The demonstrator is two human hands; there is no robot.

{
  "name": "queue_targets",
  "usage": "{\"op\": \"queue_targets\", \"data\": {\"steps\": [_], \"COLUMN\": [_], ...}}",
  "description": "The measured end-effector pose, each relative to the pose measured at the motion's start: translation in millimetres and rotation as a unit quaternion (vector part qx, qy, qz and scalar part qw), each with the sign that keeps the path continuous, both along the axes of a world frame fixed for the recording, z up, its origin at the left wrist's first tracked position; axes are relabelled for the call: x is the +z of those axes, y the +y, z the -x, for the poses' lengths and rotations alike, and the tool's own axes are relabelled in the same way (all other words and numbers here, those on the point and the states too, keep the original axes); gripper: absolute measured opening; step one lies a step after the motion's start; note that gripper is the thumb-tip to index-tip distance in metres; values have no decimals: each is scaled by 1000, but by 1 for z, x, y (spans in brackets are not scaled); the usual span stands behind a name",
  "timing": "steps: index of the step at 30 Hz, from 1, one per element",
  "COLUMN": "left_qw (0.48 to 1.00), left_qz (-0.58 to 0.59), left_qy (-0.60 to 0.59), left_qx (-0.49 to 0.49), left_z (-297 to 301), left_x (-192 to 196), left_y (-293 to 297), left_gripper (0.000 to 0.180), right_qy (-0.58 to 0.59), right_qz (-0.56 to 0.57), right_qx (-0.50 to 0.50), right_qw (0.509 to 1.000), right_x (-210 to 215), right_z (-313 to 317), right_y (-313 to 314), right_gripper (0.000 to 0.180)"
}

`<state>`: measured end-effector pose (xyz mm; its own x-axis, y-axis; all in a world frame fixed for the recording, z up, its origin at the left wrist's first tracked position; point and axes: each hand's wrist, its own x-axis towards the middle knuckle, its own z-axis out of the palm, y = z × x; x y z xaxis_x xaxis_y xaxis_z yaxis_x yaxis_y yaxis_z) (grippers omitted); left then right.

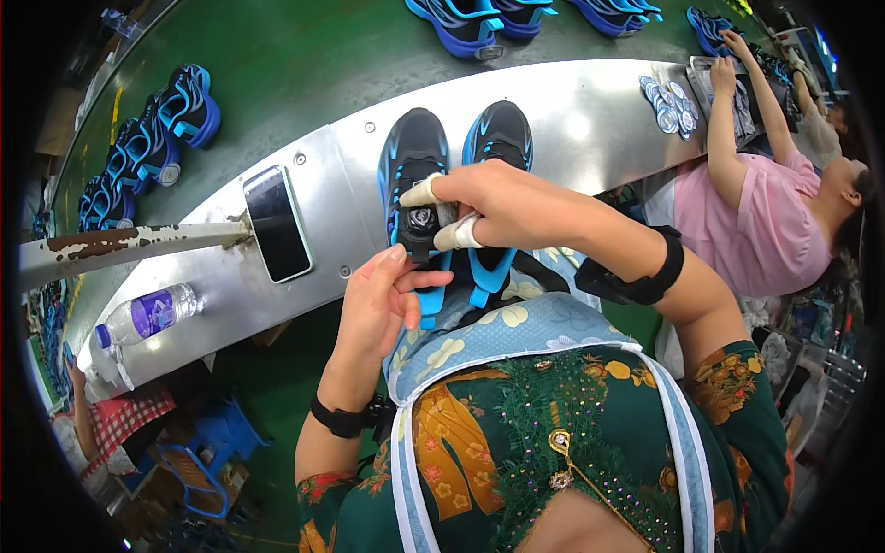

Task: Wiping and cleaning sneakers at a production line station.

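A pair of black shoes with bright blue trim stands on the metal ledge in front of me, toes pointing away: the left shoe (pixel 412 138) and the right shoe (pixel 501 129). My right hand (pixel 498 203) reaches across both, with pale finger covers on two digits. Those covered digits close around a round black piece (pixel 422 217) with a light emblem, over the left shoe's tongue. Lower down, at the same shoe's opening, my left hand (pixel 373 295) has its thumb and fingers about the dark tongue end. What lies between the left fingertips is partly hidden.
A phone (pixel 277 224) and a water bottle (pixel 146 315) lie left on the ledge, by a chipped metal bar (pixel 138 247). Round tags (pixel 670 106) are spread at the right. More shoes (pixel 189 106) stand on the green belt (pixel 304 55). A person in pink (pixel 751 217) works at the right.
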<state>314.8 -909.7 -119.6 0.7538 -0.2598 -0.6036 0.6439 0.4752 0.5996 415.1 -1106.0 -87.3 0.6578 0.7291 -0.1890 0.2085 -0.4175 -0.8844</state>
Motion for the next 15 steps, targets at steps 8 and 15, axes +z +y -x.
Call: {"op": "queue_targets", "data": {"steps": [8, 15], "left_qw": [999, 999], "left_qz": [3, -13], "left_qy": [-32, -32], "left_qx": [-2, 1], "left_z": [4, 3], "left_x": [-5, -2], "left_y": [-2, -4], "left_gripper": [34, 36], "right_qy": [-156, -196], "right_qz": [98, 45], "right_qx": [15, -45], "right_qw": [983, 979], "right_x": [0, -22], "right_z": [-4, 7], "right_y": [10, 7], "right_gripper": [26, 28]}}
